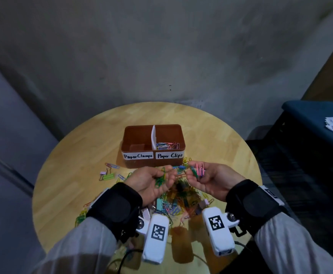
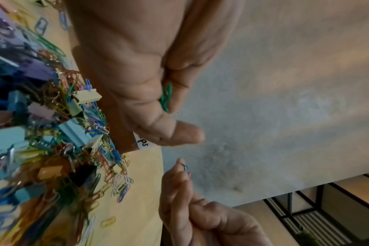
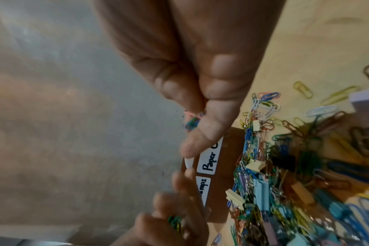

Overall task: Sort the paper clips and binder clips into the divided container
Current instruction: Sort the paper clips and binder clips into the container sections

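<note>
A brown divided container (image 1: 182, 139) stands mid-table, labelled "Paper Clamps" on the left and "Paper Clips" on the right. Its right compartment holds coloured paper clips (image 1: 167, 145); the left one looks bare. Both hands hover palm-up above a mixed pile of clips (image 1: 179, 200). My left hand (image 1: 165, 175) holds a bunch of green paper clips (image 1: 159, 179) (image 2: 165, 98). My right hand (image 1: 193, 173) pinches pink, green and blue paper clips (image 1: 199, 170) (image 3: 192, 119). A tangle of linked clips (image 1: 179, 170) stretches between the two hands.
A green binder clip (image 1: 108, 177) and loose paper clips (image 1: 112, 166) lie left of the pile on the round wooden table (image 1: 72, 155). A grey wall rises behind the table. A blue bench with papers (image 1: 318, 119) stands at the right.
</note>
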Available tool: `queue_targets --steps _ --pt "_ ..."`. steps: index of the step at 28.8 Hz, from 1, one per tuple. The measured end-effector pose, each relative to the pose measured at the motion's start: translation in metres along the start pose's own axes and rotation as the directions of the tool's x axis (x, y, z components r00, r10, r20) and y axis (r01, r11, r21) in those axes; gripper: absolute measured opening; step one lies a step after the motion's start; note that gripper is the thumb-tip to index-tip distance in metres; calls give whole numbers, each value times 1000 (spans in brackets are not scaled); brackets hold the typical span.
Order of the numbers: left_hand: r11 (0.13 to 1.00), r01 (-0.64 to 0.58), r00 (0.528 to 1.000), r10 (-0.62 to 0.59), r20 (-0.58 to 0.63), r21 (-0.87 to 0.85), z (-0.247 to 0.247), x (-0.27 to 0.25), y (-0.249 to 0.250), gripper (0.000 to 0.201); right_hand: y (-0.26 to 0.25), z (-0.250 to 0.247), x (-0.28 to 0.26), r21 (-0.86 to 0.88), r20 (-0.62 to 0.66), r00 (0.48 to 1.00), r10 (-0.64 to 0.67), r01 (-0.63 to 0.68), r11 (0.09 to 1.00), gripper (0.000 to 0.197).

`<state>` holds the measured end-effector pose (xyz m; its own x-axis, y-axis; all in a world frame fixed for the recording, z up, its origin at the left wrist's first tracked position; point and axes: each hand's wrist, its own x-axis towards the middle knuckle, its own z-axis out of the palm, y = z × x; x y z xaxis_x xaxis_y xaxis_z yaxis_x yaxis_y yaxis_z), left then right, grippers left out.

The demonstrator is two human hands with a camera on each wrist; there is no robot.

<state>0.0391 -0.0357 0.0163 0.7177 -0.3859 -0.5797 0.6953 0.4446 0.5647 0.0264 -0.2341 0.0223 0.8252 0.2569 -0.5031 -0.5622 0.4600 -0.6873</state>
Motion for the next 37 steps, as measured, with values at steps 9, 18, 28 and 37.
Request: queue_targets --steps 9,18,28,37 --pt "979 -102 980 130 -151 179 28 41 63 24 -53 32 57 -140 -183 980 -82 57 989 40" --pt "993 -103 977 111 -183 52 30 93 80 58 -64 41 114 -78 -246 969 0 -19 997 24" --pt "913 -154 953 238 -187 378 24 66 59 21 -46 19 67 -342 -214 961 -178 97 935 27" --pt "133 -113 920 389 53 985 1 31 -22 15 26 -40 20 -941 -298 910 -289 -229 248 23"
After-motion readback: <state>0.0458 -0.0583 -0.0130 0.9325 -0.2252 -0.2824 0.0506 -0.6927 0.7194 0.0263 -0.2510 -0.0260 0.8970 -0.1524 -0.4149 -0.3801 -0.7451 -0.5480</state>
